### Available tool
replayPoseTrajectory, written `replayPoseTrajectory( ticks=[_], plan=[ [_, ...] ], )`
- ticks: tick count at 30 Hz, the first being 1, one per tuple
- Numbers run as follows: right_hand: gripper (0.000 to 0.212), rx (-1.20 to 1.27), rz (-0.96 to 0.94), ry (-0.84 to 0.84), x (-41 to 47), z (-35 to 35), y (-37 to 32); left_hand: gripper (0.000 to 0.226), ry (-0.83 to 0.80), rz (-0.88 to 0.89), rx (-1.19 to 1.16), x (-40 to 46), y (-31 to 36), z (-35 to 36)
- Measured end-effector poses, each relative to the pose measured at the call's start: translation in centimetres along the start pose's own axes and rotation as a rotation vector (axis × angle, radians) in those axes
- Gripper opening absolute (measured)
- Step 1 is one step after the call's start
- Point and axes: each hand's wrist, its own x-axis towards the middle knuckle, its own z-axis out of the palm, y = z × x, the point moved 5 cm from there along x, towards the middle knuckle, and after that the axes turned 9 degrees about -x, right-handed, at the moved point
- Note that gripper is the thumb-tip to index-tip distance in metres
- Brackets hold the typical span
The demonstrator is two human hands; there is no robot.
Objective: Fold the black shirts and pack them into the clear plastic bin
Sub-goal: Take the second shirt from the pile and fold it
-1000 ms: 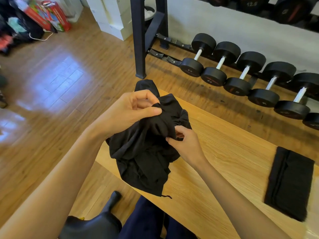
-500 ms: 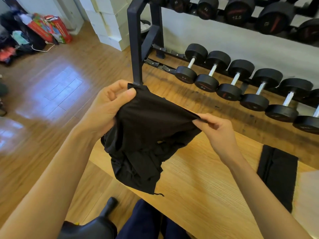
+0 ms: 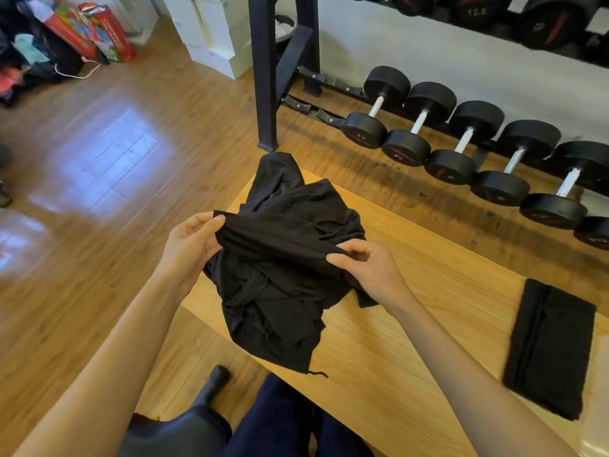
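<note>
I had the crumpled black cotton shirt [image 3: 280, 278] bunched over the near left corner of the light wooden table [image 3: 412, 341], part of it draped past the table's edge toward my lap. My left hand [image 3: 191, 245] pinched a stretched edge of the fabric between thumb and curled fingers, lifting it off the heap. My right hand [image 3: 369, 268] pinched the same edge further along, thumb and forefinger closed on the cloth, the other fingers loosely bent above it. Between the two grips the hem ran as a taut band, while the rest of the shirt lay in loose folds below and behind it, one end reaching toward the table's far corner. A folded black shirt [image 3: 550, 347], a flat rectangle, lay on the table well to my right. Beyond the table, black dumbbells [image 3: 461, 143] sat in a row on the low rack [image 3: 263, 70] by the white wall.
</note>
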Motion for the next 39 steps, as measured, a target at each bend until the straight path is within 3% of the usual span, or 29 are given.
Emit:
replayPoseTrajectory(
  ticks=[4, 9, 12, 14, 18, 24, 33, 39],
  plan=[
    [0.007, -0.084, -0.081, 0.085, 0.8, 1.7, -0.2, 0.009, -0.067, 0.042, 0.38, 1.1, -1.0, 0.2],
    [0.008, -0.103, -0.146, 0.085, 1.6, 3.1, -1.0, 0.03, -0.482, 0.252, 0.699, 0.3, -1.5, 5.1],
    [0.009, -0.113, -0.149, 0.12, 2.2, 3.3, -1.2, 0.041, -0.68, 0.231, 0.811, 0.5, -2.8, 7.2],
    [0.009, -0.126, -0.15, 0.148, 2.4, 3.1, -1.3, 0.038, -0.719, 0.201, 0.909, 0.9, -3.8, 7.8],
    [0.017, -0.143, -0.09, 0.133, 2.3, 3.2, -0.6, 0.018, -0.602, 0.244, 0.845, 1.7, -3.8, 7.2],
    [0.02, -0.287, 0.044, 0.139, 1.8, 3.2, 2.4, 0.016, -0.328, 0.24, 0.658, 3.3, -2.2, 4.2],
    [0.015, -0.511, 0.038, 0.231, 1.7, 2.5, 4.3, 0.015, 0.137, 0.252, 0.394, 5.6, 0.5, -1.9],
    [0.011, -0.429, 0.099, 0.355, 2.3, 1.2, 4.1, 0.016, 0.208, 0.2, 0.425, 6.6, 0.3, -3.9]
  ],
)
